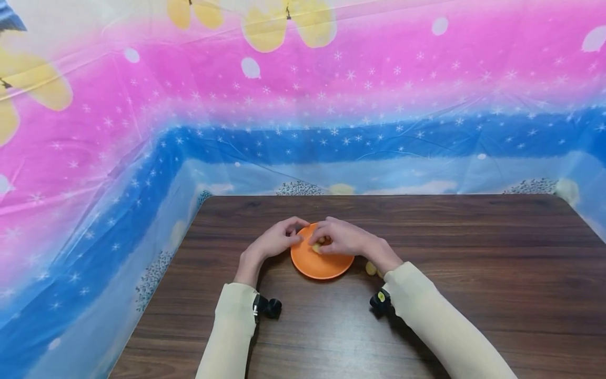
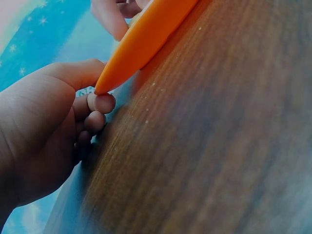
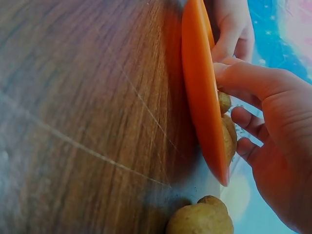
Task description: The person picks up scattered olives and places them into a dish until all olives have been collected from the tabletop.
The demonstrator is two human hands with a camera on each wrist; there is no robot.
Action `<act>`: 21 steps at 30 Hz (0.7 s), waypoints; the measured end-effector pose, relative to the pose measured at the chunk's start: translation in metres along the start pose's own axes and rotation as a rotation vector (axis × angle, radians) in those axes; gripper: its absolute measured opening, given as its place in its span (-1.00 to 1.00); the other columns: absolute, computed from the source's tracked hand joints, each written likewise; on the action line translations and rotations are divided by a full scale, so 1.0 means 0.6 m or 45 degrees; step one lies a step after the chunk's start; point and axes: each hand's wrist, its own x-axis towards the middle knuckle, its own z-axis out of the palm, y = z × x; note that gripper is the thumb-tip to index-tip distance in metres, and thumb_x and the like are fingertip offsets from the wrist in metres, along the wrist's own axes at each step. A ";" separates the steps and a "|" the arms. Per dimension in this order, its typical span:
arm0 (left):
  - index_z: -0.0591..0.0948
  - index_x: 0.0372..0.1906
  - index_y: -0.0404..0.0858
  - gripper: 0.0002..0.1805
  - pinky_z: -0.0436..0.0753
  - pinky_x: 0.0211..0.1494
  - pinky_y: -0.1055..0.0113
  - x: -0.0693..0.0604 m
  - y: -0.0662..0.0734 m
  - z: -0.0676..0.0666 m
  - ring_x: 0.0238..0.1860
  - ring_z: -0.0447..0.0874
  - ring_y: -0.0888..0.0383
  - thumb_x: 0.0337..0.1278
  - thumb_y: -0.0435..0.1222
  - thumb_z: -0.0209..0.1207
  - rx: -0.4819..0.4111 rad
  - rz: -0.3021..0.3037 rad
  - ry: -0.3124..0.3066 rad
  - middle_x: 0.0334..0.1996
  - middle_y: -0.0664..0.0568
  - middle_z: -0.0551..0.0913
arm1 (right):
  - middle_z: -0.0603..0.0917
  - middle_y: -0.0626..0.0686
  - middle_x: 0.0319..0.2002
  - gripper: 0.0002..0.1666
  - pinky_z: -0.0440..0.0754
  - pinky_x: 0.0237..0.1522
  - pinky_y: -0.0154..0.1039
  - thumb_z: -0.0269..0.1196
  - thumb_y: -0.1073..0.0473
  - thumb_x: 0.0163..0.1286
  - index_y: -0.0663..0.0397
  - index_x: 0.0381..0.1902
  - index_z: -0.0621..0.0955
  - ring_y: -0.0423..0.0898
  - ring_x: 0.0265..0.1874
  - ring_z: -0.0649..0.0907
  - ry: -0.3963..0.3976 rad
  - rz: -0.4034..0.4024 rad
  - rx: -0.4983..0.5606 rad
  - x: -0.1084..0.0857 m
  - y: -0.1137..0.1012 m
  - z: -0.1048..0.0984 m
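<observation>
An orange plate (image 1: 326, 266) lies on the brown table. My left hand (image 1: 274, 239) pinches its left rim, thumb above and fingertips under the edge, as the left wrist view shows. Over the middle of the plate, my right hand (image 1: 343, 237) curls its thumb and fingers round a small yellowish potato (image 1: 316, 247). In the right wrist view, potatoes (image 3: 229, 139) show at the plate's edge beside the right fingers. How many lie there is hidden by the hand and rim.
More potatoes (image 1: 371, 268) lie on the table (image 1: 331, 331) by the right wrist, partly behind the sleeve. A patterned pink and blue cloth (image 1: 331, 105) hangs behind the table and along its left side. Each wrist bears a black camera (image 1: 272, 308).
</observation>
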 end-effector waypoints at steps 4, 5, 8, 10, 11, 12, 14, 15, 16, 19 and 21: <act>0.52 0.24 0.09 -0.61 0.28 -0.49 0.35 -0.001 0.002 0.000 -0.59 0.29 0.11 0.36 -0.20 0.12 0.002 0.001 0.003 -0.50 0.01 0.45 | 0.68 -0.10 0.08 -0.72 0.37 0.26 -0.02 0.30 0.15 0.39 -0.11 0.03 0.72 -0.05 0.02 0.52 -0.006 -0.013 -0.023 0.003 0.001 0.002; 0.52 0.25 0.09 -0.61 0.28 -0.49 0.35 -0.001 0.002 0.000 -0.59 0.29 0.11 0.36 -0.21 0.12 0.004 0.001 0.004 -0.49 0.01 0.45 | 0.68 -0.10 0.09 -0.72 0.37 0.26 -0.02 0.30 0.15 0.39 -0.11 0.03 0.72 -0.06 0.01 0.51 -0.003 -0.015 -0.033 0.003 0.001 0.001; 0.52 0.25 0.09 -0.60 0.28 -0.48 0.35 -0.001 0.003 0.000 -0.58 0.29 0.11 0.35 -0.22 0.11 0.006 -0.002 0.006 -0.49 0.01 0.44 | 0.68 -0.11 0.02 -0.71 0.42 0.09 -0.12 0.30 0.14 0.39 -0.12 0.05 0.72 -0.09 -0.10 0.46 0.019 -0.018 -0.049 0.001 0.000 0.000; 0.52 0.25 0.09 -0.59 0.29 -0.47 0.34 -0.002 0.003 0.000 -0.57 0.30 0.11 0.34 -0.23 0.12 0.003 -0.007 0.006 -0.49 0.01 0.44 | 0.66 -0.11 -0.05 -0.70 0.42 -0.08 -0.18 0.30 0.15 0.38 -0.11 0.06 0.72 -0.11 -0.17 0.41 0.047 -0.029 -0.057 -0.003 0.000 -0.001; 0.52 0.25 0.09 -0.59 0.29 -0.46 0.34 -0.002 0.003 0.000 -0.56 0.31 0.10 0.34 -0.22 0.12 0.005 -0.008 0.008 -0.49 0.01 0.44 | 0.65 -0.11 -0.07 -0.69 0.42 -0.13 -0.20 0.30 0.15 0.38 -0.11 0.06 0.72 -0.11 -0.18 0.40 0.063 -0.035 -0.061 -0.005 0.000 -0.002; 0.52 0.25 0.10 -0.59 0.30 -0.46 0.33 -0.002 0.003 0.000 -0.56 0.31 0.10 0.34 -0.22 0.13 0.007 -0.011 0.009 -0.49 0.01 0.45 | 0.64 -0.12 -0.09 -0.69 0.42 -0.13 -0.22 0.29 0.16 0.37 -0.10 0.06 0.71 -0.12 -0.17 0.40 0.078 -0.037 -0.060 -0.008 0.000 -0.003; 0.52 0.25 0.11 -0.59 0.31 -0.44 0.33 -0.002 0.003 0.001 -0.55 0.33 0.10 0.34 -0.20 0.14 0.015 -0.016 0.011 -0.48 0.01 0.45 | 0.63 -0.12 -0.08 -0.68 0.44 -0.10 -0.23 0.29 0.17 0.36 -0.10 0.05 0.72 -0.13 -0.14 0.43 0.105 -0.040 -0.053 -0.013 0.001 -0.005; 0.52 0.25 0.12 -0.59 0.32 -0.43 0.33 -0.002 0.002 0.001 -0.54 0.34 0.09 0.33 -0.20 0.14 0.018 -0.016 0.011 -0.47 0.01 0.46 | 0.63 -0.14 -0.06 -0.68 0.46 -0.08 -0.23 0.28 0.17 0.35 -0.11 0.05 0.72 -0.12 -0.12 0.44 0.113 -0.036 -0.051 -0.016 0.002 -0.006; 0.52 0.25 0.12 -0.59 0.32 -0.42 0.32 -0.002 0.002 0.001 -0.53 0.34 0.09 0.33 -0.19 0.15 0.023 -0.015 0.012 -0.47 0.01 0.46 | 0.63 -0.14 -0.04 -0.69 0.48 -0.05 -0.23 0.28 0.16 0.36 -0.11 0.05 0.72 -0.12 -0.09 0.46 0.119 -0.030 -0.044 -0.019 0.002 -0.007; 0.52 0.25 0.13 -0.59 0.34 -0.39 0.31 -0.001 0.000 0.003 -0.52 0.35 0.09 0.34 -0.19 0.14 0.037 -0.011 0.015 -0.46 0.01 0.46 | 0.64 -0.14 -0.01 -0.69 0.51 0.02 -0.20 0.27 0.15 0.37 -0.12 0.05 0.72 -0.10 -0.03 0.49 0.129 -0.017 -0.022 -0.027 0.004 -0.010; 0.52 0.25 0.12 -0.60 0.34 -0.37 0.30 0.000 -0.001 0.004 -0.51 0.36 0.08 0.35 -0.19 0.14 0.037 -0.005 0.016 -0.46 0.01 0.46 | 0.64 -0.13 -0.01 -0.70 0.52 0.04 -0.17 0.27 0.14 0.38 -0.12 0.05 0.72 -0.10 -0.02 0.50 0.136 -0.008 -0.013 -0.034 0.005 -0.012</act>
